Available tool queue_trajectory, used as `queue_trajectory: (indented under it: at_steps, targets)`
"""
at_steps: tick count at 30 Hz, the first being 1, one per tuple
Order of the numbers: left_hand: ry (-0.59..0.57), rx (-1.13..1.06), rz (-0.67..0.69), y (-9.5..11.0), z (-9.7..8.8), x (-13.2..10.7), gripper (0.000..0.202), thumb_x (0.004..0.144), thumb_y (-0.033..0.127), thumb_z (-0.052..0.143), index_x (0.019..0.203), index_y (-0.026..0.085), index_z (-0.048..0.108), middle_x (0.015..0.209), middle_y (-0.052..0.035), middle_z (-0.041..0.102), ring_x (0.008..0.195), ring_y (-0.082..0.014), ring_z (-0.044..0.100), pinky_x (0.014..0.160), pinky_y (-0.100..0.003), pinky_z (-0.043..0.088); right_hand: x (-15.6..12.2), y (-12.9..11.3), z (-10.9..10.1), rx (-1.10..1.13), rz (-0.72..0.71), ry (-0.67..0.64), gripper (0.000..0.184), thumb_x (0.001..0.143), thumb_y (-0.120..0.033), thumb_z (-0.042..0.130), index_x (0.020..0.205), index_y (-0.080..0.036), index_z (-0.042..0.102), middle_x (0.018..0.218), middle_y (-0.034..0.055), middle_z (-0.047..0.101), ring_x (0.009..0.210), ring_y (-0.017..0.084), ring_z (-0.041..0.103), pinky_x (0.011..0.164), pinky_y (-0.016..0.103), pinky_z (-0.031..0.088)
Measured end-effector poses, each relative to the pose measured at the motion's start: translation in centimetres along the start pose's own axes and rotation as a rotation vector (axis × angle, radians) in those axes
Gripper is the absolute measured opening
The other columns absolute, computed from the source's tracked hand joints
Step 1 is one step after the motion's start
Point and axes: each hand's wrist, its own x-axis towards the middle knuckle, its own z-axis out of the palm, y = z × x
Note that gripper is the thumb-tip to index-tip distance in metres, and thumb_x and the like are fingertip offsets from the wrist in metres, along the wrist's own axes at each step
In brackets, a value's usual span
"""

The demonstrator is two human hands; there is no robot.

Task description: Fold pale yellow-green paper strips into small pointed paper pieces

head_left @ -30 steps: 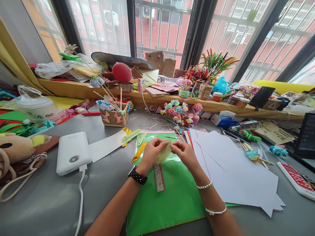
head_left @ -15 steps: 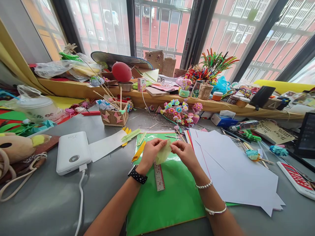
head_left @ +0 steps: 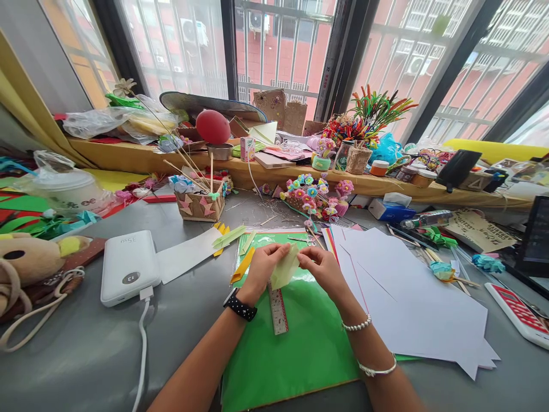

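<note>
Both hands meet above a green sheet (head_left: 295, 349) on the grey table (head_left: 86, 360). My left hand (head_left: 261, 269) and my right hand (head_left: 321, 269) pinch a small pale yellow-green piece of folded paper (head_left: 283, 270) between their fingertips, one on each side. A ruler (head_left: 278, 309) lies on the green sheet just under the paper. Small scissors (head_left: 306, 240) rest beyond my fingers.
A stack of white paper (head_left: 412, 297) lies right of the green sheet. A white power bank (head_left: 127, 266) with a cable sits on the left, beside a plush toy (head_left: 30, 257). A small box of sticks (head_left: 199, 203), paper flowers (head_left: 313, 194) and a cluttered windowsill (head_left: 274, 166) stand behind.
The folded paper has been turned slightly between the fingertips; both hands stay in nearly the same place.
</note>
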Motion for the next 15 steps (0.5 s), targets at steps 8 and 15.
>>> queue_trajectory:
  at_steps: [8, 15]
  targets:
    - [0.003, 0.085, 0.039, -0.33, 0.09, 0.04, 0.029, 0.063, 0.041, 0.056, 0.06, 0.012, 0.057, 0.055, 0.002, 0.05, 0.052, -0.0087, 0.042, 0.047, -0.019, 0.032, 0.18, 0.22, 0.21, -0.05, 0.023, 0.058, 0.022, 0.068, -0.035, 0.054, 0.069, -0.014, 0.057, 0.066, 0.0039, 0.058, 0.061, 0.015, 0.053, 0.055, 0.026, 0.044]
    - [-0.078, 0.213, -0.011, -0.34, 0.15, 0.04, 0.038, 0.065, 0.047, 0.049, 0.053, 0.012, 0.053, 0.049, 0.003, 0.042, 0.044, -0.0071, 0.035, 0.039, -0.019, 0.024, 0.21, 0.38, -0.1, -0.023, 0.014, 0.033, 0.022, 0.066, -0.035, 0.056, 0.07, -0.014, 0.059, 0.066, 0.0026, 0.058, 0.062, 0.014, 0.052, 0.058, 0.026, 0.042]
